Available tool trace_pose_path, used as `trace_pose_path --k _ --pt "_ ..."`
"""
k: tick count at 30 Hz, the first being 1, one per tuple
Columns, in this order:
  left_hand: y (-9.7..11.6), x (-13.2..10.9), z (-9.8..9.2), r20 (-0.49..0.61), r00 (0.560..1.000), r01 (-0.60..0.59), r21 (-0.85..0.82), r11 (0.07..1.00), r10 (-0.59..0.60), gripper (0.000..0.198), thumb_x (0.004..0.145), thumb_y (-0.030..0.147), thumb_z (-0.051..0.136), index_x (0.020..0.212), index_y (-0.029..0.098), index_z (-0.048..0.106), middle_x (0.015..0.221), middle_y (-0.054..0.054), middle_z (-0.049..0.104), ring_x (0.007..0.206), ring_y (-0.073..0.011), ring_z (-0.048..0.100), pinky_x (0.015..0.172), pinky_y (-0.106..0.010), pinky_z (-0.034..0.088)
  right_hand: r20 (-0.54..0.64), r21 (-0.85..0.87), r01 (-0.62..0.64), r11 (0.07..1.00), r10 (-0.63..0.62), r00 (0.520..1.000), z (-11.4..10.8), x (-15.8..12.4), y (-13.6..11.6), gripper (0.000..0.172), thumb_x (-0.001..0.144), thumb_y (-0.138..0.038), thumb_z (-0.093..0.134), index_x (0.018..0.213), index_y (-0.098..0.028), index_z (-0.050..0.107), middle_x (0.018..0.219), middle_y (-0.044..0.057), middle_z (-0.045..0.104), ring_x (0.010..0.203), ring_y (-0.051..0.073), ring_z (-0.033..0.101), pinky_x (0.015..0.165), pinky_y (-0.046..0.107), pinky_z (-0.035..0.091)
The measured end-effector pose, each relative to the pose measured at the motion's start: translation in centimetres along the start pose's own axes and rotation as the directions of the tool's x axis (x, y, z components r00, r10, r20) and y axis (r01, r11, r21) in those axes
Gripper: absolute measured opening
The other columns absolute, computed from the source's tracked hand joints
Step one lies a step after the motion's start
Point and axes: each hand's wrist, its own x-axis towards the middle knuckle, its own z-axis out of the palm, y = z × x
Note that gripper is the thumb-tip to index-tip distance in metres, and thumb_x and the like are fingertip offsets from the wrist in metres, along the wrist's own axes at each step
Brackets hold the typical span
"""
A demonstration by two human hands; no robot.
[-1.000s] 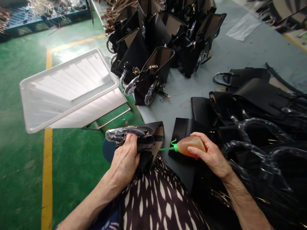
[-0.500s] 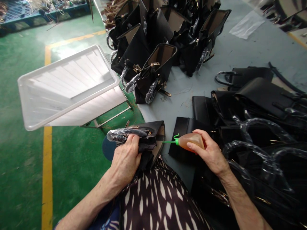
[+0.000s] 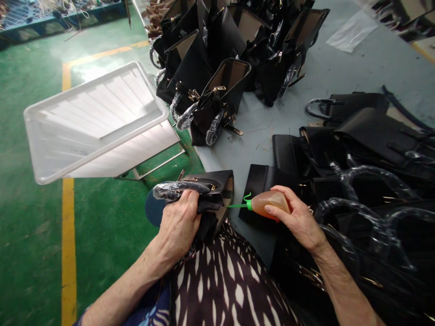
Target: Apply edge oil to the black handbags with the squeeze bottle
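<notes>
My left hand is closed on a black handbag that rests against my lap, its handles wrapped in clear plastic. The fingertips are hidden behind the bag's folds. In my right hand is a squeeze bottle of amber liquid, held on its side with fingers and thumb around it. Its thin green nozzle points left, with the tip at the bag's open edge. Whether the tip touches the lining I cannot tell. Beneath the bottle lies a flat black bag part.
Several black handbags stand open at the far side of the grey table. More black bags are piled on the right. A white plastic tray sits on a stand at left, and a blue round stool shows below.
The bottle has shifted slightly left and its nozzle tip has dropped a little along the bag's edge. The left hand keeps its hold on the handbag.
</notes>
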Motion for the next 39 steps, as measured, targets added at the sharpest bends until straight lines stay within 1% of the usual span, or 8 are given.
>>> trace_pose_path --k 9,12,17,20,24,27,34,39 --pt "-0.2 0.3 -0.1 -0.017 1.000 -0.007 -0.061 0.998 0.006 0.024 0.079 0.007 0.045 0.101 0.015 0.051 0.109 -0.008 0.059 0.100 -0.0246 0.061 0.077 -0.033 0.048 0.041 0.057 -0.024 0.998 0.021 0.999 0.3 -1.0 -0.8 0.046 0.075 -0.045 0.068 0.113 -0.026 0.050 0.095 0.000 0.060 0.079 0.019 0.057 0.064 0.027 0.050" --pt "-0.3 0.4 -0.2 -0.041 0.999 -0.017 -0.070 0.997 0.014 0.025 0.079 0.006 0.044 0.101 0.015 0.051 0.111 -0.008 0.059 0.101 -0.0248 0.060 0.078 -0.033 0.048 0.041 0.075 -0.032 0.997 0.029 0.999 0.4 -1.3 -1.0 0.046 0.074 -0.045 0.068 0.112 -0.025 0.050 0.096 0.000 0.060 0.081 0.019 0.058 0.067 0.026 0.050" --pt "-0.4 0.7 -0.3 -0.048 0.998 -0.030 -0.063 0.998 0.027 0.020 0.080 0.008 0.045 0.098 0.015 0.052 0.106 -0.008 0.059 0.095 -0.0248 0.062 0.075 -0.033 0.049 0.041 0.092 -0.054 0.994 0.050 0.998 0.4 -1.9 -1.5 0.048 0.073 -0.046 0.069 0.112 -0.024 0.051 0.095 0.001 0.061 0.080 0.020 0.058 0.066 0.027 0.051" --pt "-0.4 0.8 -0.4 -0.045 0.999 -0.026 -0.062 0.998 0.023 0.022 0.078 0.006 0.046 0.098 0.014 0.052 0.107 -0.009 0.060 0.099 -0.0259 0.061 0.077 -0.034 0.049 0.060 0.104 -0.071 0.992 0.065 0.996 0.4 -2.4 -1.7 0.050 0.074 -0.047 0.069 0.114 -0.024 0.051 0.097 0.001 0.060 0.081 0.019 0.058 0.065 0.026 0.051" --pt "-0.4 0.8 -0.4 -0.059 0.998 -0.026 -0.072 0.997 0.022 0.023 0.078 0.006 0.046 0.098 0.014 0.053 0.108 -0.009 0.060 0.103 -0.0267 0.060 0.079 -0.034 0.048 0.078 0.138 -0.077 0.987 0.066 0.995 0.6 -2.7 -1.7 0.048 0.074 -0.047 0.070 0.113 -0.026 0.050 0.098 -0.001 0.060 0.083 0.017 0.057 0.071 0.024 0.049" --pt "-0.5 0.9 -0.4 -0.089 0.996 -0.039 -0.092 0.995 0.030 0.023 0.079 0.006 0.046 0.098 0.015 0.053 0.108 -0.008 0.060 0.104 -0.0268 0.059 0.080 -0.034 0.048 0.094 0.153 -0.078 0.985 0.064 0.993 0.8 -2.8 -1.6 0.048 0.074 -0.047 0.071 0.113 -0.026 0.051 0.096 -0.002 0.060 0.082 0.017 0.056 0.071 0.023 0.048" --pt "-0.6 1.2 -0.6 -0.106 0.994 -0.037 -0.103 0.994 0.026 0.021 0.076 0.004 0.048 0.094 0.015 0.053 0.103 -0.008 0.061 0.097 -0.0265 0.061 0.077 -0.034 0.048 0.127 0.180 -0.100 0.979 0.077 0.989 0.8 -3.2 -1.7 0.047 0.075 -0.044 0.071 0.114 -0.027 0.050 0.094 -0.002 0.060 0.080 0.016 0.056 0.069 0.023 0.048" --pt "-0.9 1.6 -0.8 -0.152 0.988 -0.054 -0.128 0.990 0.034 0.018 0.079 0.008 0.050 0.095 0.015 0.055 0.101 -0.008 0.063 0.094 -0.0260 0.061 0.076 -0.034 0.047 0.154 0.201 -0.089 0.975 0.059 0.986 0.9 -3.6 -2.2 0.047 0.076 -0.043 0.071 0.115 -0.027 0.050 0.096 -0.002 0.061 0.081 0.017 0.057 0.068 0.023 0.048"
